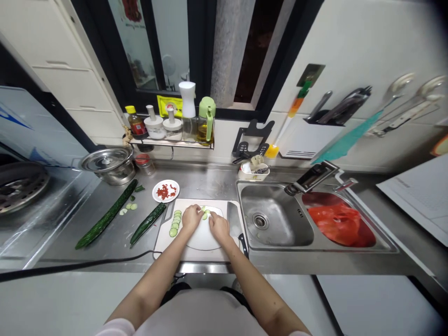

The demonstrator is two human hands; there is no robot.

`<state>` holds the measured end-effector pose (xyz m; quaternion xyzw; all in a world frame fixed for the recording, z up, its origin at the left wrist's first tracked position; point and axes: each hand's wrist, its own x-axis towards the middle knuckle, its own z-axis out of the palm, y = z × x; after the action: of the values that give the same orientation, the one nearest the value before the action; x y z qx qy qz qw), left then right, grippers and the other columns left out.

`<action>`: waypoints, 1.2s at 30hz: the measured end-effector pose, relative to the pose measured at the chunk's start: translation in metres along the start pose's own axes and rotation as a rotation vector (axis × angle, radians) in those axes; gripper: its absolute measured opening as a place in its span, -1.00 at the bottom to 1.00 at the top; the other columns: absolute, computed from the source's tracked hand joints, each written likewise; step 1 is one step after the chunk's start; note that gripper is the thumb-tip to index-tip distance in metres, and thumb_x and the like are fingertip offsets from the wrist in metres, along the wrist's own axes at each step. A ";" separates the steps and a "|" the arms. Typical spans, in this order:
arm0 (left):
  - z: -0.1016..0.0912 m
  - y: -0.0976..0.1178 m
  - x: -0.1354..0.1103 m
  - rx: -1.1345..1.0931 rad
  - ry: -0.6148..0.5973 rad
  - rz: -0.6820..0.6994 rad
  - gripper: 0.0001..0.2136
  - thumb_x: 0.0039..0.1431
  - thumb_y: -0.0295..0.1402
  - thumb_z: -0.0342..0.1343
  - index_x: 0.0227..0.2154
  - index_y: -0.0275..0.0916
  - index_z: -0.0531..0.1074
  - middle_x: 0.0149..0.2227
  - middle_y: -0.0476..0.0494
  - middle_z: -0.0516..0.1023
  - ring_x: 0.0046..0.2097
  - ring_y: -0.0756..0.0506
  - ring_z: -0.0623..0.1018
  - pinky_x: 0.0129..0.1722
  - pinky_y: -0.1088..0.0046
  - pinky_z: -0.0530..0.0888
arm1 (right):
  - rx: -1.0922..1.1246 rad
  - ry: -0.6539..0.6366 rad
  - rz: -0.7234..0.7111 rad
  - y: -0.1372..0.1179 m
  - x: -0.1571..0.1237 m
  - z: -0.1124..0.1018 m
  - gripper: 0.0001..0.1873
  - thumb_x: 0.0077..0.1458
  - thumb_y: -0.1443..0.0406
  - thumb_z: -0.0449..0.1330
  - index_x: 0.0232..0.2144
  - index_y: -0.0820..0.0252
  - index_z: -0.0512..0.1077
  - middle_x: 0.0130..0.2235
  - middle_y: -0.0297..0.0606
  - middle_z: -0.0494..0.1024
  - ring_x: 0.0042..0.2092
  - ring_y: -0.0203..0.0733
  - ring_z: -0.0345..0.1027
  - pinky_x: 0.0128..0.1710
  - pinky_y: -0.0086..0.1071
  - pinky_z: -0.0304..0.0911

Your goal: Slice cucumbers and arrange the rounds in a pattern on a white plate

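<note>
Over the far part of a white plate [203, 240], my left hand [192, 218] and my right hand [219, 225] come close together. Both have bent fingers pinched at small pale green cucumber slices [205, 214] at the plate's far edge. Exactly which slice each hand holds is partly hidden by the fingers. Under the plate lies a cutting board [168, 249]. A row of overlapping cucumber slices [175, 224] lies on the board, left of my left hand. A black-handled knife [242, 245] rests at the board's right edge.
Two cucumbers [107, 214] [149, 224] lie left of the board, near a small plate [154, 192] of chopped red pieces. A lidded steel pot [115, 175] stands farther back. To the right are a double sink [276, 246], a faucet [311, 177] and a red plastic bag [338, 224].
</note>
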<state>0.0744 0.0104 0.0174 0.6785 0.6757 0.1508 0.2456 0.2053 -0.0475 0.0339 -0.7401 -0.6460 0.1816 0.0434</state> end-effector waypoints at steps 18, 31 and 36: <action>-0.029 -0.047 -0.066 -0.240 0.088 0.009 -0.82 0.10 -0.27 0.09 -0.30 -0.19 0.53 -0.38 -0.05 0.55 -0.30 -0.05 0.50 -0.27 0.49 0.33 | 0.090 0.026 -0.064 -0.003 -0.052 0.005 -0.59 0.28 0.19 -0.09 0.09 0.04 0.37 -0.11 -0.25 0.59 -0.11 -0.19 0.46 -0.17 -0.44 0.18; -0.047 -0.105 -0.088 -0.198 0.105 -0.158 -0.76 0.08 -0.17 0.05 -0.31 -0.15 0.53 -0.42 -0.02 0.54 -0.37 -0.05 0.49 -0.36 0.50 0.31 | 0.135 0.004 -0.060 0.002 -0.070 0.005 -0.62 0.28 0.21 -0.08 0.00 0.06 0.44 -0.13 -0.28 0.60 -0.12 -0.20 0.45 -0.21 -0.46 0.15; -0.051 -0.118 -0.093 -0.124 0.119 -0.237 -0.76 0.09 -0.19 0.05 -0.25 -0.15 0.52 -0.37 -0.04 0.57 -0.32 -0.10 0.52 -0.34 0.46 0.32 | 0.125 0.007 -0.042 0.003 -0.073 0.005 -0.64 0.27 0.22 -0.06 -0.02 0.05 0.45 -0.18 -0.30 0.61 -0.15 -0.23 0.45 -0.22 -0.48 0.13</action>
<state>-0.0557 -0.0789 0.0083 0.5674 0.7539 0.2019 0.2625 0.1999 -0.1195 0.0440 -0.7228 -0.6487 0.2181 0.0955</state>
